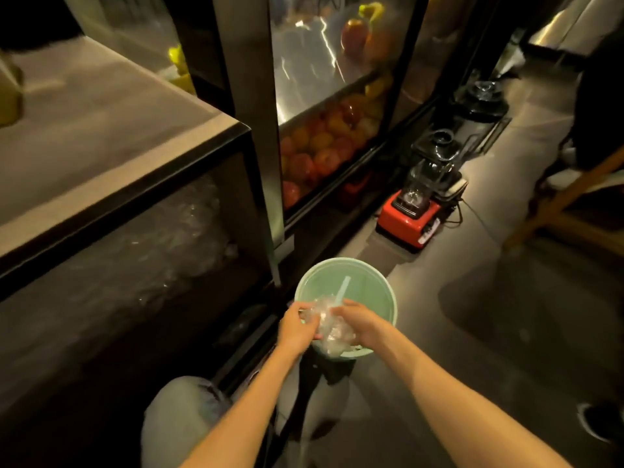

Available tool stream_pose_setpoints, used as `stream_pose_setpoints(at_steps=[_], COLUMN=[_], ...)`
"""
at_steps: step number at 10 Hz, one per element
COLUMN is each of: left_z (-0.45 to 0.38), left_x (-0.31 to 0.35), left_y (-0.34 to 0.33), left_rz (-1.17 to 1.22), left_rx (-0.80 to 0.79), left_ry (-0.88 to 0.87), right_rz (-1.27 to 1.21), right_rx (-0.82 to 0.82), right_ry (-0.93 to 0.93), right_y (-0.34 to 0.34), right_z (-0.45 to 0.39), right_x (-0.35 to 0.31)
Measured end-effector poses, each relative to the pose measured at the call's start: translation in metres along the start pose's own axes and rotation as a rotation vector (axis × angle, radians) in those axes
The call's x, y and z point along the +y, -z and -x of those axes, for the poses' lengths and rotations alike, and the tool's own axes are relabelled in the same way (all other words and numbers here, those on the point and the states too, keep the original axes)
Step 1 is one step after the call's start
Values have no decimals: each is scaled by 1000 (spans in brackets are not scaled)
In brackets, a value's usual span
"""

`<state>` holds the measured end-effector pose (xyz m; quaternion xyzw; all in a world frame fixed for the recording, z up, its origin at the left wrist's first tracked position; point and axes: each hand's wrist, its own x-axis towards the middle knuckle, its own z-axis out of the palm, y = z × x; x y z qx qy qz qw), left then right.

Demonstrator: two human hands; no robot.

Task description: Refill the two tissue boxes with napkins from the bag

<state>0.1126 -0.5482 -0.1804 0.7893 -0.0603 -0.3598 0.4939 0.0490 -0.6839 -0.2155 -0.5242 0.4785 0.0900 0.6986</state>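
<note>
Plastic bag (329,327): crumpled, clear, held directly over the green bin (388,292); probably empty.
Left hand (297,327): fingers curled on its left side.
Right hand (359,324): grips its right side.
Tissue boxes: not seen.

Dim, warm-tinted view with motion blur, glare streaks on the glass case (314,62), bowed wide-angle edges.

A bin (347,292) stands on the floor (472,298), just before the glass case (324,130). Both hands, left (297,327) and right (359,324), meet over the bin's near rim with a crumpled bag (329,327) between them. A straw (342,292) sticks up behind the bag. Fruit (320,153) lies inside the case. The counter (101,130) is at left. Two blenders (422,194) stand on the floor right of the case, one behind the other.
</note>
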Motion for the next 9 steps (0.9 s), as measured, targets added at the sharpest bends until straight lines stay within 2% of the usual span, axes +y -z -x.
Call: stream_pose_setpoints(at_steps=[1,3,5,6,7,9], left_z=[-23,-62,-105,-113,-114,-103], left_x=[-16,-37,-53,-58,-62,-49], left_y=[-27,-70,-94,-95,-92,-67], left_rz=[60,40,-47,-62,-65,-7], left_rx=[-48,-127,-223,-273,-182,-3], left_ry=[108,224,302,347,361,276], right_rz=[38,133,216,256,338,311], right_rx=[102,164,175,129,177,125], right_ry=[-12,-71,-68,-98,-97,-53], right_y=[13,36,47,50,51,58], right_z=[-28,-90,-116,-119,-116,-101], right_x=[10,29,27,27,30,25])
